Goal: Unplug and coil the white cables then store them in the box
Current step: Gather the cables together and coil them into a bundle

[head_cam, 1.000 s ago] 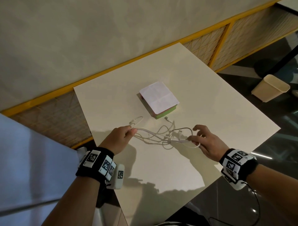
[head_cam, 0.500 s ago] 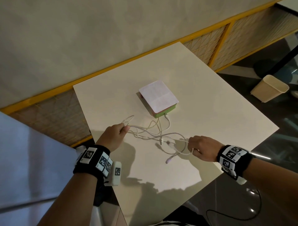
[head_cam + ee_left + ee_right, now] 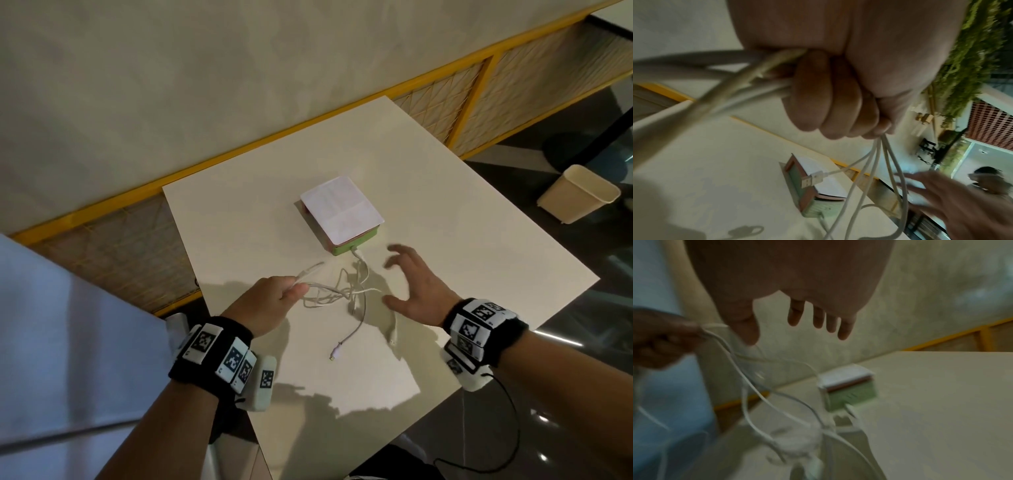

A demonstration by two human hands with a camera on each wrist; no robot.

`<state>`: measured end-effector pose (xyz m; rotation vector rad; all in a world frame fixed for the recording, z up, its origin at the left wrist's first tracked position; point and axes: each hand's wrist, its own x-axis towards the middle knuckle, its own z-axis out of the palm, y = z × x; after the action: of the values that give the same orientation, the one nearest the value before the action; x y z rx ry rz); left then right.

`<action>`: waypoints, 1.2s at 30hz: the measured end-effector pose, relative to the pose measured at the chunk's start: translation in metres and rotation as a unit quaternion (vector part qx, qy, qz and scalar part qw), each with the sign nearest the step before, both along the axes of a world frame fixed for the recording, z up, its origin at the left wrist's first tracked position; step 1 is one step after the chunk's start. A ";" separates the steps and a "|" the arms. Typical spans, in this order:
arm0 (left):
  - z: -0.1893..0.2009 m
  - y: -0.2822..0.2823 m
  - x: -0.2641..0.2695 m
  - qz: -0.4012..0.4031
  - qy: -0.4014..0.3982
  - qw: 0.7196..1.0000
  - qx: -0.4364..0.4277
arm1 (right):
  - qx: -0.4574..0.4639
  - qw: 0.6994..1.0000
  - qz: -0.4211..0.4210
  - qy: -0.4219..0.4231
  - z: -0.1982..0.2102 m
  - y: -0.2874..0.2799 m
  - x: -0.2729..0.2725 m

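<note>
**Cable bundle in my left fist, one lead at the box**

Thin white cables (image 3: 337,291) lie in a loose tangle on the table, just in front of the box. My left hand (image 3: 265,308) has its fingers curled tight round several strands; the left wrist view shows a USB plug (image 3: 812,177) dangling free below the fist. Two loose ends trail toward me across the tabletop. One white connector (image 3: 356,253) sits at the box's near green face; whether it is seated I cannot tell.

The small flat box with a white paper top and green side (image 3: 342,214) is closed over, contents hidden.

My right hand (image 3: 416,289) hovers beside the tangle, fingers spread, holding nothing.

The square cream table (image 3: 445,222) has bare surface to the right of the box and behind it. My wrists are over the near edge. A beige bin (image 3: 579,193) stands on the floor, well apart.
</note>
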<state>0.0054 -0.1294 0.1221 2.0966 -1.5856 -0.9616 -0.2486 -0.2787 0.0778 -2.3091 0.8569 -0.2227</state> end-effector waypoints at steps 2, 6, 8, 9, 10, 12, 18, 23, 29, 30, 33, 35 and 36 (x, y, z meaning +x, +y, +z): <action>0.007 -0.003 -0.013 -0.043 0.010 0.999 0.009 | -0.052 0.995 0.077 -0.021 0.019 0.017 0.038; 0.015 0.000 -0.027 -0.075 0.058 0.995 -0.012 | -0.013 0.989 0.136 -0.049 0.030 0.053 0.096; 0.015 0.004 -0.017 -0.077 0.031 0.996 -0.026 | 0.132 0.983 0.118 -0.043 0.028 0.054 0.099; 0.014 0.007 -0.011 -0.073 0.013 0.997 -0.028 | 0.163 0.979 0.116 -0.037 0.027 0.051 0.096; 0.012 0.011 -0.005 -0.068 0.003 0.997 -0.031 | 0.164 0.979 0.119 -0.020 0.024 0.047 0.093; 0.011 0.018 0.004 -0.062 -0.009 0.998 -0.032 | 0.131 0.982 0.126 0.044 0.018 0.034 0.083; 0.005 0.023 0.008 -0.050 0.011 0.997 -0.057 | 0.044 0.984 0.099 0.139 0.015 0.004 0.058; 0.007 0.027 0.025 -0.038 0.009 0.996 -0.081 | -0.009 0.973 0.027 0.229 0.002 -0.023 0.018; 0.002 0.032 0.023 -0.039 0.021 0.997 -0.061 | -0.029 0.955 -0.052 0.290 -0.008 -0.048 -0.034; 0.001 0.031 0.018 -0.045 0.024 0.998 -0.048 | -0.026 0.954 -0.054 0.295 -0.009 -0.050 -0.039; 0.000 0.023 0.002 -0.063 0.010 0.998 -0.010 | 0.001 0.949 -0.039 0.312 -0.012 -0.051 -0.047; 0.000 0.019 -0.006 -0.072 -0.003 0.997 0.005 | 0.007 0.943 0.009 0.333 -0.012 -0.043 -0.042; -0.001 0.017 -0.010 -0.073 -0.003 0.997 0.014 | 0.002 0.950 0.029 0.310 -0.007 -0.035 -0.035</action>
<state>-0.0041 -0.1123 0.1213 2.0272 -1.7588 -1.0306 -0.2836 -0.3142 0.0705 -2.4231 1.0739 0.5620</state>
